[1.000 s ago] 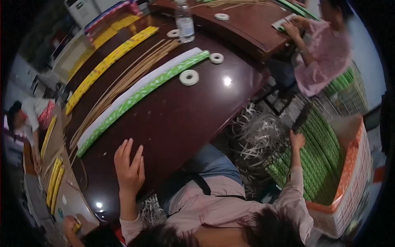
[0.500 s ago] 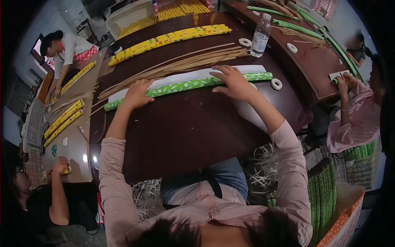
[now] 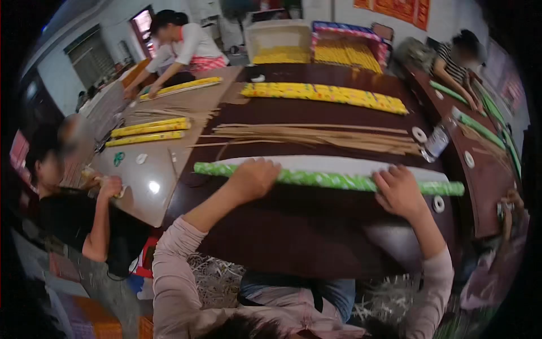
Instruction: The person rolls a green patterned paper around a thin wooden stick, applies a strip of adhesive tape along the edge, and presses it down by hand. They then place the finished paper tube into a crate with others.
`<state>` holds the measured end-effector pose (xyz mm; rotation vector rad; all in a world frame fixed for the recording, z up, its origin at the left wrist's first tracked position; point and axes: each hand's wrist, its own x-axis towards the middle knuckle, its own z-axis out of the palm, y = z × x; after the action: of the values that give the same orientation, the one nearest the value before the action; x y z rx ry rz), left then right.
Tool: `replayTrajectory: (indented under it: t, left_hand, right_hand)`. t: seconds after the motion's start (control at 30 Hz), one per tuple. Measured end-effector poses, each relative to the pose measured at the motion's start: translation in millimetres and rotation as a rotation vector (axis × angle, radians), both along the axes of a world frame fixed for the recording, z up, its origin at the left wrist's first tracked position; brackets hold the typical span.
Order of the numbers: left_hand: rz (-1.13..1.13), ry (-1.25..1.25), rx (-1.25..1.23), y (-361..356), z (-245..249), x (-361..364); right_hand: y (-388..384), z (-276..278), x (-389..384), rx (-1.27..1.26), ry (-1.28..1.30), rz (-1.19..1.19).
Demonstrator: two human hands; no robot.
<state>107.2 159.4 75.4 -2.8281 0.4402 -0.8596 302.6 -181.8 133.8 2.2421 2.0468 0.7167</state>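
My left fingers bend over the green roll left of its middle, half closed. My right fingers bend over it farther right, a little apart; whether either set pinches or only presses, I can't tell. A second ago my right arm was down by the green bundles at my side and my left was off the roll; now both meet it, so it is steadied at two places. The roll lies across the surface under my fingers, both ends sticking out past them, with white paper along its far side. A white ring sits just below its right end. Beyond are brown strips, a tilted bottle and yellow rolls.
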Motion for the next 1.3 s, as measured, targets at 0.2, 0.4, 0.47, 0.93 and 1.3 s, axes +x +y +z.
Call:
replayTrajectory:
  t: [0.2,0.4,0.47,0.93,1.3]
  left_hand:
    - [0.003,-0.024,0.187,-50,38,-89]
    - [0.000,-0.363,0.450,-58,62,-100]
    - [0.002,-0.272,0.395,-62,67,-106]
    - [-0.214,0.206,0.265,-83,42,-109]
    - [-0.132,0.295,0.103,-93,2,-120]
  right_hand:
    - [-46,-17,-73,0.034,-0.155,-0.015]
    - [-59,0,-106,-0.012,0.089,-0.069]
    - [-67,-6,-110,0.001,0.054,-0.113]
    - [-87,-75,-138,0.236,-0.181,-0.127]
    - [-89,-84,-137,0.159,0.060,-0.044]
